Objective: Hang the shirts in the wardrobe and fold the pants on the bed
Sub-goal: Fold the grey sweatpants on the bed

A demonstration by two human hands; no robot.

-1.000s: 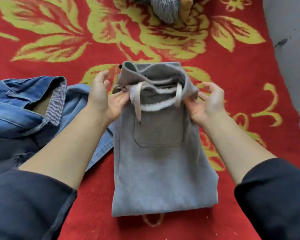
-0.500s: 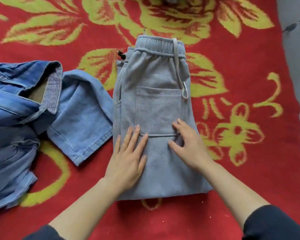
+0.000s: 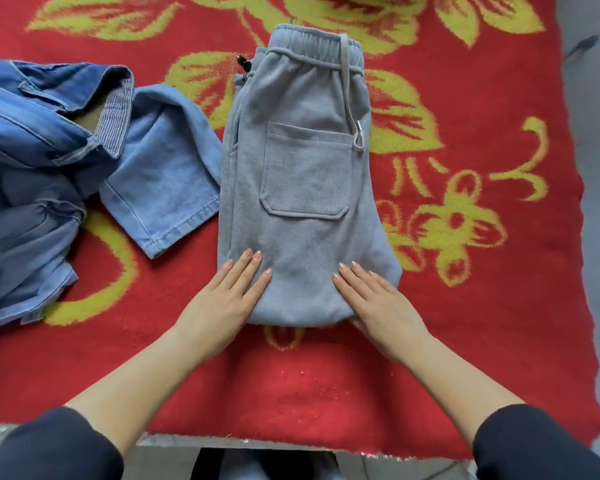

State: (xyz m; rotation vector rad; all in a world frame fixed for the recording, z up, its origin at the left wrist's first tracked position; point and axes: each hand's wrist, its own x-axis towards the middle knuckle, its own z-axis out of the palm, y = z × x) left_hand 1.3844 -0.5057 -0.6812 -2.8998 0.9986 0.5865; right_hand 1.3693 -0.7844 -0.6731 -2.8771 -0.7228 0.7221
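Grey sweatpants (image 3: pixel 302 174) lie folded on the red flowered blanket (image 3: pixel 465 306), waistband at the far end, back pocket up, drawstring hanging along the right side. My left hand (image 3: pixel 227 303) lies flat with straight fingers on the near left corner of the folded pants. My right hand (image 3: pixel 378 303) lies flat on the near right corner in the same way. Both hands press the fabric and neither grips it.
A blue denim garment (image 3: pixel 66 150) is bunched at the left, one end reaching almost to the pants. The blanket's near edge (image 3: pixel 291 445) runs along the bottom, with grey floor below it. A grey wall or floor strip (image 3: pixel 596 168) borders the right side.
The pants' waistband was unfolded flat away from me. Both hands then slid from the pocket area down toward me to the near corners of the pants.
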